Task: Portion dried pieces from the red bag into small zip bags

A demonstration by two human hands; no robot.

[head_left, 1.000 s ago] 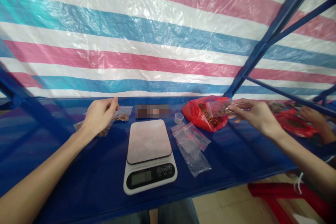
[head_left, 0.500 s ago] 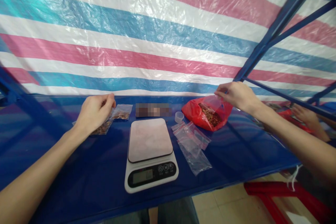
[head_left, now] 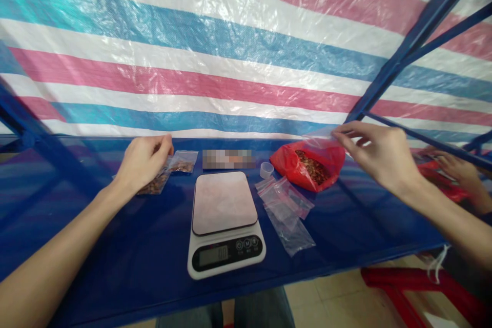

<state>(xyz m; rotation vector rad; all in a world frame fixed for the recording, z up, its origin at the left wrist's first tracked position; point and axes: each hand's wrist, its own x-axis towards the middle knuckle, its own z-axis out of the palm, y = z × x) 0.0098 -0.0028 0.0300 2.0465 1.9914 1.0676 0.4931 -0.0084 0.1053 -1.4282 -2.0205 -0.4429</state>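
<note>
My left hand (head_left: 146,160) is closed, thumb and fingers pressed together, above a clear zip bag of brown pieces (head_left: 154,183). Whatever it may hold is hidden. A second small filled zip bag (head_left: 183,163) lies just to its right. My right hand (head_left: 378,148) pinches a clear plastic bag (head_left: 321,135) by its edge, over an open red bag (head_left: 280,162) of brown dried pieces (head_left: 313,168). Between my hands stands a white kitchen scale (head_left: 226,205) with a bare plate; its display seems to read 0.0.
Flat, unfilled zip bags (head_left: 290,218) lie right of the scale, near a small clear cup (head_left: 266,169). A blurred-out box-like item (head_left: 229,159) sits behind the scale. Blue metal bars (head_left: 395,61) frame the table. Another person's hand (head_left: 457,166) is at the far right.
My right hand has drawn back to the right and turned, and the clear bag has lifted away from the red bag's contents. My left hand keeps its place over the filled bag.
</note>
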